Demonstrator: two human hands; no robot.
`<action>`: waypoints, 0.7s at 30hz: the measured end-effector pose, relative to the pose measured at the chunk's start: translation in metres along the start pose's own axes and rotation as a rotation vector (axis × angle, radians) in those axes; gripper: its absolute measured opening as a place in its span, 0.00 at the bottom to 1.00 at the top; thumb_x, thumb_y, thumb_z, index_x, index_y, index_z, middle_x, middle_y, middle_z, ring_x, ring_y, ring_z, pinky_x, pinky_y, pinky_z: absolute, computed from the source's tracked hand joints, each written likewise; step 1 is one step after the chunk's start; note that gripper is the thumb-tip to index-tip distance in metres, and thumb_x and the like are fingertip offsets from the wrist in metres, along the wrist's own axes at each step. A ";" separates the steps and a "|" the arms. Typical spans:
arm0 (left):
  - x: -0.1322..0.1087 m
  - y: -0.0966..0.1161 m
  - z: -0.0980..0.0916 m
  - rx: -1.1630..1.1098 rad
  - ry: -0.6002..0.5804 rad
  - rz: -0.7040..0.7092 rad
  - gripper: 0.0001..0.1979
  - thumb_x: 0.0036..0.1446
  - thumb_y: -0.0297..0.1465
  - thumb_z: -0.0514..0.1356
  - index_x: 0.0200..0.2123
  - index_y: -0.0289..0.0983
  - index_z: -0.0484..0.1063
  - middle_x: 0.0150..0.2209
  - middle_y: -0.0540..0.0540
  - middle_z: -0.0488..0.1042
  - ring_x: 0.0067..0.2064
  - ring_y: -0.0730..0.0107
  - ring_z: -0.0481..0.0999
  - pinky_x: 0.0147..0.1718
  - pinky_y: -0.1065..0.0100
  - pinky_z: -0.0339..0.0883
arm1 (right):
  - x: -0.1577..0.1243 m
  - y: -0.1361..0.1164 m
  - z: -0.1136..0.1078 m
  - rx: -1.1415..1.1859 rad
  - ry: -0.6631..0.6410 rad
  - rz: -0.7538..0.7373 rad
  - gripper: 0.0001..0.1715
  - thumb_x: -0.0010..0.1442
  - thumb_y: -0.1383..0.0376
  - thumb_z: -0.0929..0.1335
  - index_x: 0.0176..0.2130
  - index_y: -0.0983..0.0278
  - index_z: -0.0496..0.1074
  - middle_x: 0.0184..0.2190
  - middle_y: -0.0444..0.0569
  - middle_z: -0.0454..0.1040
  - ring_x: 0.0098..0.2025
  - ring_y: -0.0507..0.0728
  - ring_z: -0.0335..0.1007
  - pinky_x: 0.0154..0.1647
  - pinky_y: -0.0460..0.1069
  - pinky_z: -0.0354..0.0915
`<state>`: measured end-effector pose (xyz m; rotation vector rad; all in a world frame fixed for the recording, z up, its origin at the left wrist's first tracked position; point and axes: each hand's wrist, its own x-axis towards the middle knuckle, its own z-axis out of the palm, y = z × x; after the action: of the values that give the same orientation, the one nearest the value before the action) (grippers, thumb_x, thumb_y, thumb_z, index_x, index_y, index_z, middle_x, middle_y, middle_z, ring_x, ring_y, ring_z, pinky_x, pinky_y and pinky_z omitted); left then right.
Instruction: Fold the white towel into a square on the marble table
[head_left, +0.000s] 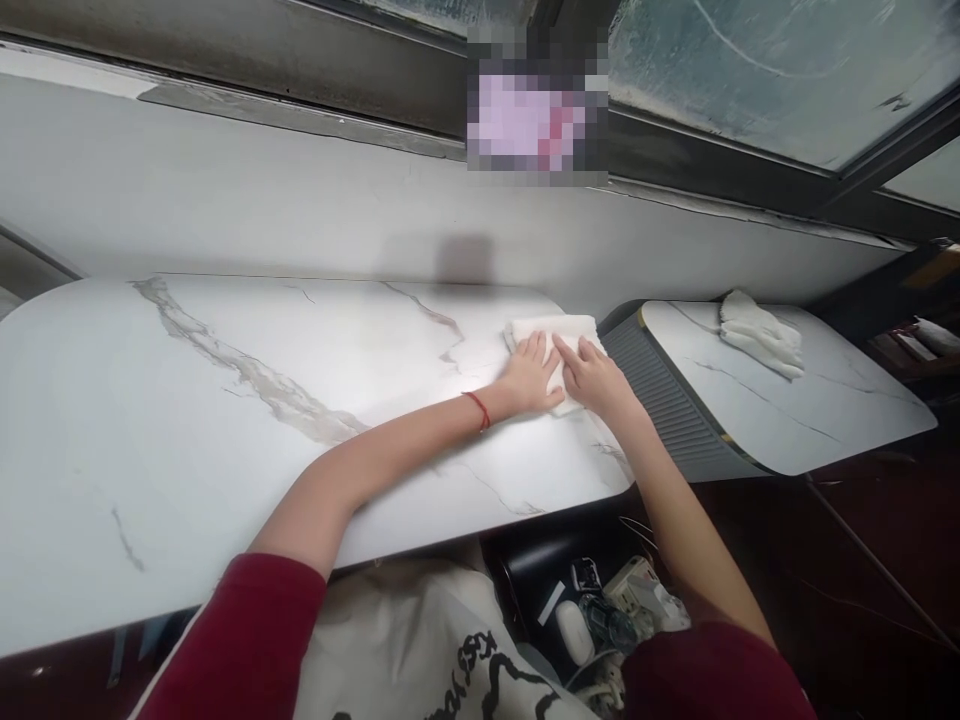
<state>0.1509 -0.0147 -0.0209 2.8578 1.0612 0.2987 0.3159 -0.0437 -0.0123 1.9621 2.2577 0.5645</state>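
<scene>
A folded white cloth (564,326) lies flat near the right end of a white marble-patterned tabletop (187,430). Pressed onto the cloth's left part is my left hand (531,378), fingers spread, a red string around its wrist. My right hand (597,384) rests on the cloth's right side, its index finger stretched toward my left hand; the other fingers show only in part and look extended. Both hands nearly touch each other, and they cover much of the cloth's middle and lower part.
To the right stands a ribbed-sided cabinet (675,395) with a similar marble top, bearing a crumpled white cloth (759,335). Behind runs a white wall (300,200) below dark window frames. Under the table's front edge, a black surface holds an assortment of small items (600,615).
</scene>
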 end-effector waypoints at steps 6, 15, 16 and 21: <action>0.009 -0.052 -0.016 -0.038 -0.028 -0.159 0.40 0.66 0.41 0.54 0.72 0.21 0.50 0.74 0.24 0.45 0.76 0.45 0.44 0.72 0.50 0.39 | 0.072 -0.024 -0.004 0.007 -0.020 -0.081 0.35 0.70 0.68 0.55 0.72 0.66 0.57 0.61 0.69 0.68 0.61 0.69 0.65 0.54 0.60 0.68; 0.009 -0.114 -0.024 -0.082 0.071 -0.268 0.34 0.66 0.41 0.53 0.70 0.27 0.58 0.74 0.31 0.51 0.75 0.49 0.48 0.73 0.50 0.40 | 0.118 -0.080 -0.041 0.033 -0.110 0.002 0.32 0.74 0.68 0.53 0.73 0.72 0.54 0.55 0.74 0.69 0.51 0.65 0.67 0.47 0.54 0.57; 0.008 -0.115 -0.023 -0.078 0.077 -0.272 0.34 0.67 0.40 0.53 0.70 0.27 0.58 0.74 0.31 0.51 0.75 0.50 0.48 0.73 0.51 0.39 | 0.117 -0.081 -0.042 0.037 -0.100 0.004 0.32 0.74 0.68 0.53 0.73 0.72 0.54 0.55 0.74 0.69 0.51 0.65 0.66 0.46 0.54 0.56; 0.004 -0.107 -0.027 -0.024 0.048 -0.278 0.33 0.69 0.39 0.51 0.71 0.27 0.56 0.74 0.30 0.50 0.76 0.50 0.47 0.73 0.53 0.37 | 0.110 -0.080 -0.041 0.059 -0.048 -0.012 0.32 0.74 0.68 0.53 0.72 0.72 0.55 0.54 0.73 0.70 0.50 0.66 0.67 0.45 0.54 0.54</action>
<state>0.0796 0.0691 -0.0090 2.6477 1.4324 0.3561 0.2099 0.0468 0.0167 1.9653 2.2803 0.4494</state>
